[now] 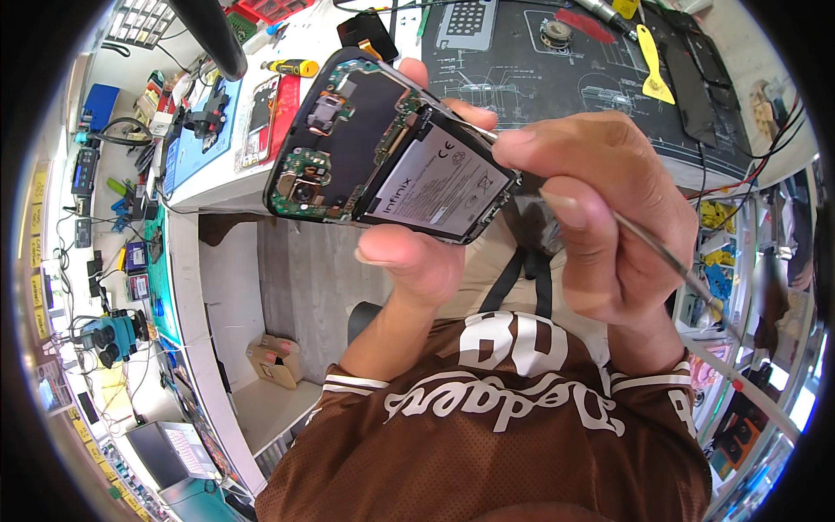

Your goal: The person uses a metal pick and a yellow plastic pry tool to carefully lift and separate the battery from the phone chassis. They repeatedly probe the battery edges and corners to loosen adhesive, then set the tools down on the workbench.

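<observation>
An opened smartphone (339, 148) is tilted in my left hand (410, 261), with the thumb on its near edge and the fingers behind its far edge. Its bare inside faces up: green circuit board, a camera module (303, 192) and a pale grey battery (439, 178). My right hand (609, 200) pinches a thin metal rod-like tool (665, 252) between thumb and forefinger. The tool's tip end meets the phone's far right edge by the battery; the exact contact is hidden by the fingertips. Its other end slants down to the right.
A dark printed work mat (522, 78) covers the bench ahead, with a yellow plastic scraper (652, 65) on it. A yellow-handled screwdriver (294, 68) lies behind the phone. A black tube (209, 35) hangs at upper left. A blue microscope (109, 337) stands on the left bench.
</observation>
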### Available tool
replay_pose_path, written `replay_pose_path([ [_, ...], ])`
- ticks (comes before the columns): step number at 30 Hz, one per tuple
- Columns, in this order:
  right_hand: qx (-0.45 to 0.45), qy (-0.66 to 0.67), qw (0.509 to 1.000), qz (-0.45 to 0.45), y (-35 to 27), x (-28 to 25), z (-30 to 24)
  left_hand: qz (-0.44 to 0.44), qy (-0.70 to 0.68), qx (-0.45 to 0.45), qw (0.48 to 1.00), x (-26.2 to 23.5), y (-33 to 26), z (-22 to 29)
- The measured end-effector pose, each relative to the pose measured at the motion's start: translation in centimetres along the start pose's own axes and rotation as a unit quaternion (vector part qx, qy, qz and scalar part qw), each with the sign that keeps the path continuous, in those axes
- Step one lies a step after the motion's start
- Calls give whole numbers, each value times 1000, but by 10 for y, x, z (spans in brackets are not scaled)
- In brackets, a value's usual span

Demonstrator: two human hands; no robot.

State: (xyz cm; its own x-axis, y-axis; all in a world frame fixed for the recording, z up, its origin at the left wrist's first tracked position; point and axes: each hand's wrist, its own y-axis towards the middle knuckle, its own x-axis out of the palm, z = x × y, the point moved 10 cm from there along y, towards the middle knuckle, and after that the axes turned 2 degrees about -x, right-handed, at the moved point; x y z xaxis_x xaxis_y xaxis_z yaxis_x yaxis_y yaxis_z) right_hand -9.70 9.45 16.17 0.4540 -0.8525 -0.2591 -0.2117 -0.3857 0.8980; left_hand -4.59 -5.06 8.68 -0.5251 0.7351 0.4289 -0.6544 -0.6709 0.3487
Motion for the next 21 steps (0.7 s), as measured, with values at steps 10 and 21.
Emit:
replay_pose_path([
  [10,188,150,970,39,-8,-5,26,-88,-98,-118,984,-1,-6,-28],
  [21,217,143,965,24,-9,-4,28,-190,-330,-82,921,9,-6,-36],
])
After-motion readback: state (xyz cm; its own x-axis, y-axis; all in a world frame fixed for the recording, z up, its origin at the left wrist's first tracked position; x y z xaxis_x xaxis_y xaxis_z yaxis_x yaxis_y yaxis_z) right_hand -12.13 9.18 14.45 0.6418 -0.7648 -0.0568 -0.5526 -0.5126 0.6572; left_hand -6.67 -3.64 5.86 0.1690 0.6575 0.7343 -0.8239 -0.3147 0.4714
